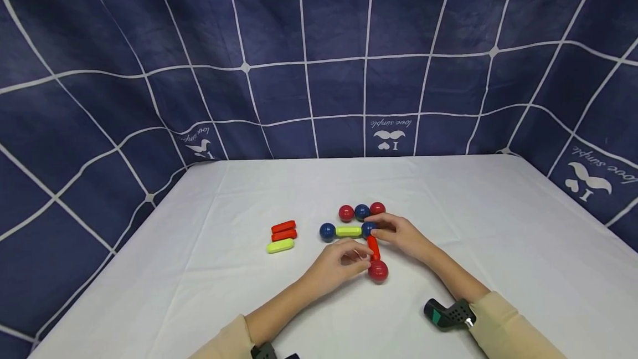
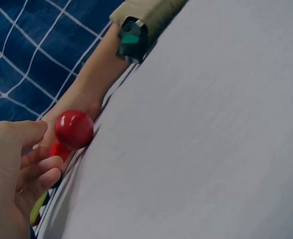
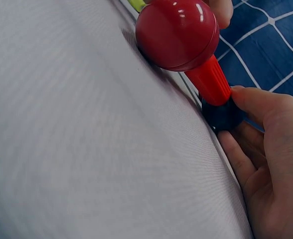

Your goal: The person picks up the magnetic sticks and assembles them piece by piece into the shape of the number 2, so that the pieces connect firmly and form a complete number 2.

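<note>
An L-shaped chain of balls and sticks lies on the table. Its corner is a blue ball (image 1: 368, 229), which my right hand (image 1: 405, 236) pinches between thumb and fingers. A yellow-green stick (image 1: 348, 231) runs left from there to another blue ball (image 1: 327, 231). Toward me, a red stick (image 1: 374, 247) joins the corner to a red ball (image 1: 378, 271). My left hand (image 1: 335, 266) is beside this red stick, fingers loosely bent and thumb apart from them. In the left wrist view, the red ball (image 2: 74, 129) shows just past those fingertips.
Behind the chain sit a red ball (image 1: 346, 213), a blue ball (image 1: 361, 212) and another red ball (image 1: 377, 208) in a row. To the left lie two red sticks (image 1: 283, 230) and a yellow-green stick (image 1: 280, 246). A blue checked curtain (image 1: 329, 87) hangs behind the white table (image 1: 229, 292).
</note>
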Demonstrator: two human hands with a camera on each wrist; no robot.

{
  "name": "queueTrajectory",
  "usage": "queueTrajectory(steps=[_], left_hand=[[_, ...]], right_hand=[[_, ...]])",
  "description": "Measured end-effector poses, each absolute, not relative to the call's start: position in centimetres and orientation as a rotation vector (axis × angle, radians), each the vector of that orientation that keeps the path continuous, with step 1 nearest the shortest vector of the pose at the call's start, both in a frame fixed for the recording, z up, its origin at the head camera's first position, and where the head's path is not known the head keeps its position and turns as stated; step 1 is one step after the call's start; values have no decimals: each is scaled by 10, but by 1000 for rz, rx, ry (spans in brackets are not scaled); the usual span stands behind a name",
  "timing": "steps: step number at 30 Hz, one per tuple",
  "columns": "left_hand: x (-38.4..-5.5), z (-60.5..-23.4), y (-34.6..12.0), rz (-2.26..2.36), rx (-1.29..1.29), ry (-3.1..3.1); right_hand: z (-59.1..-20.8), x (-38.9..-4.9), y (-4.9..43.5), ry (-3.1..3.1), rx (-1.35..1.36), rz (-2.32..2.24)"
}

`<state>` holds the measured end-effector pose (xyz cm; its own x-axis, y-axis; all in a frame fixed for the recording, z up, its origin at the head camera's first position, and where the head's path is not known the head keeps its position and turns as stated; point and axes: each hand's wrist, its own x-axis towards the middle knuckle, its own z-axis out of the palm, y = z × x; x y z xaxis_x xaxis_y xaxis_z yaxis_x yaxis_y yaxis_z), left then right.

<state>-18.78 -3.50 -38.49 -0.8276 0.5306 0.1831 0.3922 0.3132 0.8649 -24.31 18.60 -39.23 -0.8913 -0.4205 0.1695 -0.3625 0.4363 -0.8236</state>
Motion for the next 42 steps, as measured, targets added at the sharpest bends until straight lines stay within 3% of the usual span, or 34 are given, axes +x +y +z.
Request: queueTrajectory(steps=[14, 23, 32, 42], left_hand=[[-232, -362, -96, 1705, 806, 2957], [-259, -373, -145, 1657, 488, 3118], [-268, -380, -152, 1485, 199, 2957], [-268, -388, -155, 1302, 255, 2949]], right_hand=[[-393, -244, 185, 2635, -616, -1422], [-393, -246, 184, 2627, -612, -1419], [-391, -245, 185, 2629, -602, -1429], [-391, -244, 186, 2616, -593, -1423]])
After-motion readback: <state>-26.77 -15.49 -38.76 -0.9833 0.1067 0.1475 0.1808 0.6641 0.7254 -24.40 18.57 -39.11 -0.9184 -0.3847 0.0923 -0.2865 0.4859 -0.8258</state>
